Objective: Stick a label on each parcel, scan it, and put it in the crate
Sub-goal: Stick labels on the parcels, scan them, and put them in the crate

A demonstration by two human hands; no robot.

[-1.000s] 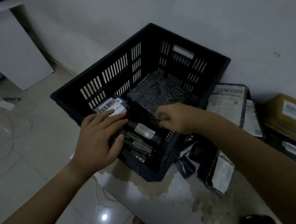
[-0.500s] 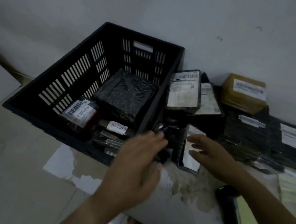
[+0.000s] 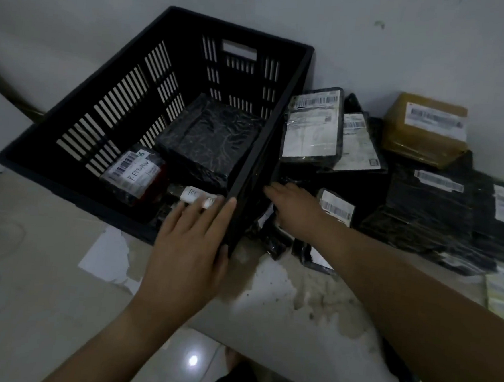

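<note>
Both hands show straight fingers holding nothing at mid-frame, the left hand over the crate corner, the right hand among black parcels beside it.

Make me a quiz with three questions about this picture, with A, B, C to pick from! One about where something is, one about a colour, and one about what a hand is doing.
1. Where is the brown parcel?
A. in the crate
B. on the table, right of the crate
C. in a hand

2. What colour is the crate?
A. red
B. black
C. white

3. What is the left hand doing?
A. making a fist
B. holding a pen
C. resting on the crate's corner, fingers straight

Answers: 1 B, it sits outside the crate, over on the right. 2 B, all its walls are black. 3 C, it lies flat over the near corner.
</note>
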